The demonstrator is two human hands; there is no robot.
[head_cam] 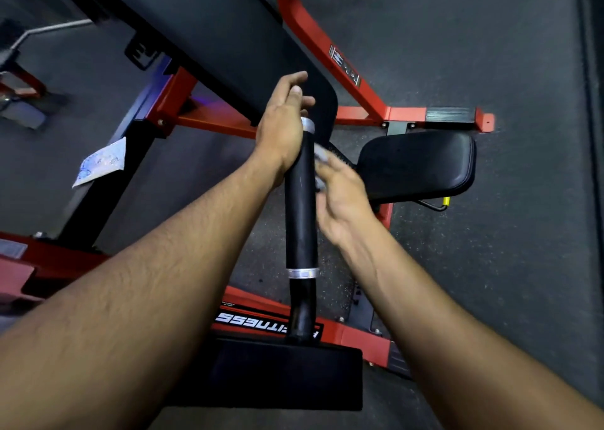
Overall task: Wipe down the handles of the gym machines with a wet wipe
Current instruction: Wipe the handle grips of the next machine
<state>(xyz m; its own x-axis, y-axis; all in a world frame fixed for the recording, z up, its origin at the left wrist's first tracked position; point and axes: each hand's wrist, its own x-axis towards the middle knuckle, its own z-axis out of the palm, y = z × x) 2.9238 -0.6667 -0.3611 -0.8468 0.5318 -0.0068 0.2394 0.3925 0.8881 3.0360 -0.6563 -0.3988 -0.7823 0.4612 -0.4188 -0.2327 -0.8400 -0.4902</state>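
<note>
Pressing a crumpled white wet wipe (322,160) against the black rubber handle (301,201), the right hand (343,201) pinches it. The left hand (282,129) steadies the top with loose fingers. I judge the lower part is not wiped yet.

Left hand (282,129) beside black handle (301,207), right hand (343,197) pressing wipe (318,158) against it

There is one view only, from a wide-angle camera worn on the person's head, looking steeply down and forward along both forearms. It sits close: the arms fill the lower half of the picture, and the black handle (301,197) stands near the middle, with the left hand (281,126) and right hand (341,197) at either side of it. Beyond them the lens takes in the red machine frame (330,54), a black seat pad (421,165) and the dark floor (506,266), bowed toward the edges.
</note>
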